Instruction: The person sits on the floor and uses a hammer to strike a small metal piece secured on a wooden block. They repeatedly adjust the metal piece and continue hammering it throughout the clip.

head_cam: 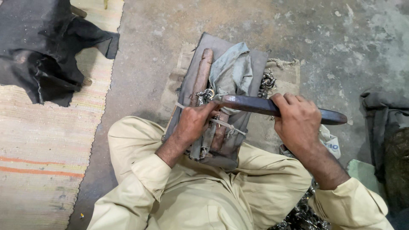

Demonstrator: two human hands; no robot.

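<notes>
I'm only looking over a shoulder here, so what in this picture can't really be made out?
Head view:
- Small metal piece: mostly covered by the left hand.
- Dark metal bar: its middle is hidden under the right hand.
- Metal rings: cut off by the bottom edge.
- White packet: partly behind the right wrist.

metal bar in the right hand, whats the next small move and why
Probably push the metal bar forward in a short stroke. The right hand grips its middle, its tip lies over the small metal piece that the left hand pins on the padded block.
</notes>
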